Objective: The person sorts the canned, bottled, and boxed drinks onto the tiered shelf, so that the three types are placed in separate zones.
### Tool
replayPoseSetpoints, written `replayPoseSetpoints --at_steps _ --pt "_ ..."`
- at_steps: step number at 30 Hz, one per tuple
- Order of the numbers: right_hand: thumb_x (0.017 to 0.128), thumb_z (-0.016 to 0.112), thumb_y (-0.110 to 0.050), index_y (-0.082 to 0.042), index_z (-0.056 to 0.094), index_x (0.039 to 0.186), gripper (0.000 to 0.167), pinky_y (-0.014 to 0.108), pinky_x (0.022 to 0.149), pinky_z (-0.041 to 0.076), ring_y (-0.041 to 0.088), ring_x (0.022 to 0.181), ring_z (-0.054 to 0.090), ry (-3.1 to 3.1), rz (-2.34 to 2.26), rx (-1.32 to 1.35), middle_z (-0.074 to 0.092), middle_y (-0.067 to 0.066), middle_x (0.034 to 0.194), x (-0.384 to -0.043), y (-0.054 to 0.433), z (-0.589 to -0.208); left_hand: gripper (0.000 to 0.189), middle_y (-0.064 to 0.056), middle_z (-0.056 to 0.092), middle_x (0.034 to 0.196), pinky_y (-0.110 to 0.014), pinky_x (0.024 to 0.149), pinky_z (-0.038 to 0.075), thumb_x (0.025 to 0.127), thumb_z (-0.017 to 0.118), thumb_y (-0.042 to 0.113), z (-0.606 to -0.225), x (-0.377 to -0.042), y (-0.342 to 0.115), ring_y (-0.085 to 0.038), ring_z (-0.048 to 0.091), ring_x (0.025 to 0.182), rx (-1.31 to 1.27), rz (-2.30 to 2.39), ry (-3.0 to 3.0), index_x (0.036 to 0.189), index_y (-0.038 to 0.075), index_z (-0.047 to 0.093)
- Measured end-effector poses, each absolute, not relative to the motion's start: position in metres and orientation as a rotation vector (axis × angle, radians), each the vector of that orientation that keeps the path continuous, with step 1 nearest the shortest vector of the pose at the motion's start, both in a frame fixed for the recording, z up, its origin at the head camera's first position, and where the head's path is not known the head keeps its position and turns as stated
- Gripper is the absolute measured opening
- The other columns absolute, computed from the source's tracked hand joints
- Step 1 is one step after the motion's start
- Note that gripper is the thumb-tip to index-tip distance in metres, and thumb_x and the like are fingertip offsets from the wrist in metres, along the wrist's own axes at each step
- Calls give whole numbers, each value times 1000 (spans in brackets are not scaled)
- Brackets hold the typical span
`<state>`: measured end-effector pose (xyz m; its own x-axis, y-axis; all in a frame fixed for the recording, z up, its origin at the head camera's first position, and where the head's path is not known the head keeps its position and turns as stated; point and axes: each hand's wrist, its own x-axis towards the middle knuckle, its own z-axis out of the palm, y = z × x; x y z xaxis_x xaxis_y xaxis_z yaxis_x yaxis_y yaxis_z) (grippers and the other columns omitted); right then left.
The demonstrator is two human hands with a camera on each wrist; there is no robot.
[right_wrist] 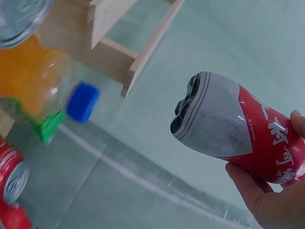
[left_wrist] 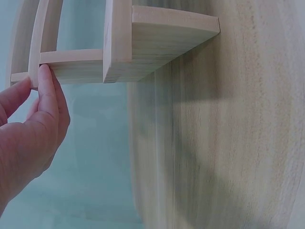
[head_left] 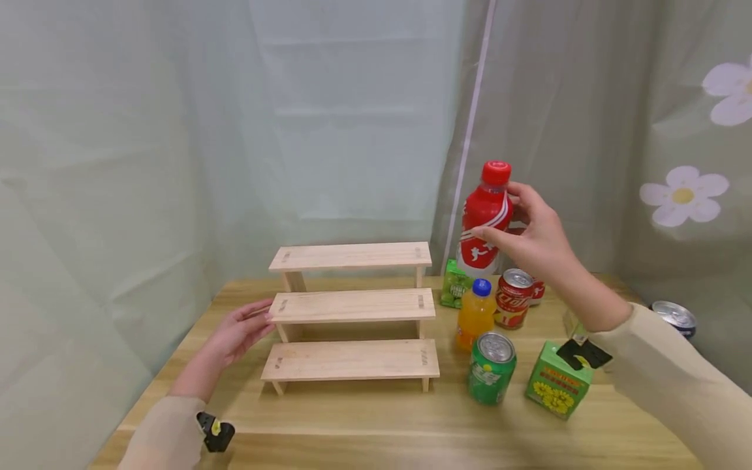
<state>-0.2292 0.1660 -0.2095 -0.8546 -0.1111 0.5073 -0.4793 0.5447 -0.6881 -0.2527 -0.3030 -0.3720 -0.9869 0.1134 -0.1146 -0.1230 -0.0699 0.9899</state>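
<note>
My right hand (head_left: 537, 232) grips a red plastic bottle (head_left: 485, 225) with a red cap, thumb on one side and fingers on the other. The bottle is held up in the air above the drinks, nearly upright. In the right wrist view its grey-white base (right_wrist: 209, 114) points toward the shelf. On the left, my left hand (head_left: 243, 331) pinches the end of the middle board of a three-tier wooden shelf (head_left: 352, 305). The left wrist view shows thumb and fingertips (left_wrist: 45, 76) at that board's edge. All three tiers are bare.
Right of the shelf stand an orange drink bottle (head_left: 474, 316) with a blue cap, a green can (head_left: 492, 369), a red can (head_left: 512, 300) and green drink cartons (head_left: 558, 382). A dark can (head_left: 674, 318) sits at the far right. A pale curtain (head_left: 352, 130) hangs behind the wooden table (head_left: 329, 418).
</note>
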Motion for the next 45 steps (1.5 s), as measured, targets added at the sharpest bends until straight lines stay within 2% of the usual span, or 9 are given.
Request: replayPoseSetpoints --at_steps 6,8,15,22,28,32,38,41,45 --pt "87 69 -17 -7 35 142 65 43 89 55 28 109 54 -2381 1304 516 52 14 133 -238 138 -203 62 9 59 101 -22 94 51 98 50 6 -371 -250 -301 -1 63 92 -19 2145 2031 148 -8 16" --pt "87 69 -16 -7 35 141 65 48 91 54 27 109 53 -2379 1314 522 53 14 132 -241 131 -201 61 9 59 101 -22 94 51 98 50 5 -370 -250 -299 -1 63 92 -14 2150 2023 147 -8 16" --pt "86 71 -17 -8 37 139 64 45 91 54 26 106 54 -2373 1389 585 54 12 129 -256 99 -197 63 11 62 98 -21 91 53 96 54 6 -367 -250 -295 -3 65 90 -3 2183 1979 147 -8 20" --pt "83 73 -17 -8 40 138 64 39 83 57 23 100 55 -2346 1452 667 56 10 123 -268 60 -200 49 9 63 98 -19 88 54 96 53 4 -367 -243 -298 -3 65 89 2 2223 1922 142 0 36" --pt "83 74 -17 -10 40 138 65 35 81 56 21 99 54 -2340 1527 696 57 7 122 -278 26 -206 61 10 63 98 -19 89 54 96 55 7 -367 -238 -298 -3 64 91 -7 2185 1936 147 -5 24" --pt "83 74 -17 -11 39 139 67 32 82 56 20 102 55 -2351 1572 726 56 7 124 -283 3 -208 53 9 64 97 -18 86 54 96 52 5 -365 -233 -300 -3 65 90 -17 2189 1916 144 -2 30" --pt "83 74 -15 -11 37 141 69 30 85 56 19 104 56 -2334 1609 753 55 7 126 -292 -22 -212 58 9 63 98 -19 88 53 96 53 6 -360 -232 -301 -3 65 90 1 2173 1915 146 -4 24" --pt "84 73 -15 -11 36 142 69 28 88 55 17 108 55 -2342 1610 755 54 6 129 -296 -34 -217 48 8 64 97 -20 87 54 95 55 5 -359 -231 -301 -4 66 89 -25 2192 1883 140 3 38" --pt "85 72 -15 -10 35 141 68 26 92 54 16 113 53 -2338 1595 765 52 5 132 -298 -50 -223 24 6 66 96 -19 84 55 94 56 2 -358 -228 -302 -6 67 88 -36 2244 1799 111 19 60"
